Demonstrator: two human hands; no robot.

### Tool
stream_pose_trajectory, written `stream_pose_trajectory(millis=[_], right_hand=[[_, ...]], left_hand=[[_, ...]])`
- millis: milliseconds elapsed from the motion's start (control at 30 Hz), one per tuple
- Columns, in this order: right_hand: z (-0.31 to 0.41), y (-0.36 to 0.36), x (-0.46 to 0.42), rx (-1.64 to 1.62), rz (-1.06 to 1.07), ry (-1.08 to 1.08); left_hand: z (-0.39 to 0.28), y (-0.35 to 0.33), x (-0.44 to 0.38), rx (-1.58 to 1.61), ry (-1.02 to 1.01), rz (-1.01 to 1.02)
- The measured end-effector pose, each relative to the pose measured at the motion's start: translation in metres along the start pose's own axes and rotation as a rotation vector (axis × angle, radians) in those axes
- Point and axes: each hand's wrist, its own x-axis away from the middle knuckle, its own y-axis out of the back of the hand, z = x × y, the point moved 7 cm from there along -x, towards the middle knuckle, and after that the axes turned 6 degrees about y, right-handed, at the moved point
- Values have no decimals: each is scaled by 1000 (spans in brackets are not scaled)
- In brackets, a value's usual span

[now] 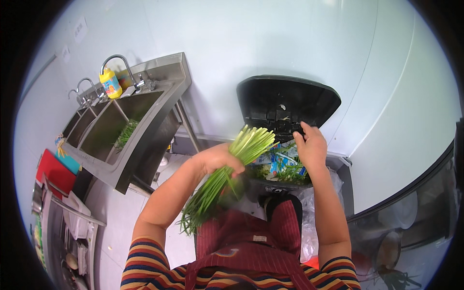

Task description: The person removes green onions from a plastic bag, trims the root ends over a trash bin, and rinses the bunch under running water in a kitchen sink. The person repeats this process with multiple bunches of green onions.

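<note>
My left hand is closed around a thick bunch of green chives. Their pale cut ends point up and to the right, and the dark leaf tips hang down to the left. Ahead of me a black trash bin stands with its lid raised against the wall. Inside it lie green scraps and blue-and-white plastic wrappers. Over the bin's right side is my right hand, holding nothing, its thumb and fingers apart. A few pale bits cling to the lid's inner face.
On the left stands a stainless steel sink with more greens in its near basin. A yellow bottle sits by the faucet. Red cutting board and metal shelf rack are at lower left. Clear plastic bags lie right of the bin.
</note>
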Motion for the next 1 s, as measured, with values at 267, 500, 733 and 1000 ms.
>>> stream_pose_trajectory(millis=[267,500,733,1000], right_hand=[[63,-34,-2,-852,537,-188],[-14,-28,0,-887,-83,-595],[72,0,61,-1368,747,-439],[116,-43,141,-2358,531,-932]], left_hand=[[9,-10,-11,-52,109,76],[-25,1,-17,-10,-81,37],[-86,34,27,-121,-574,-481],[-41,-135,53,-1177,-1443,-208]])
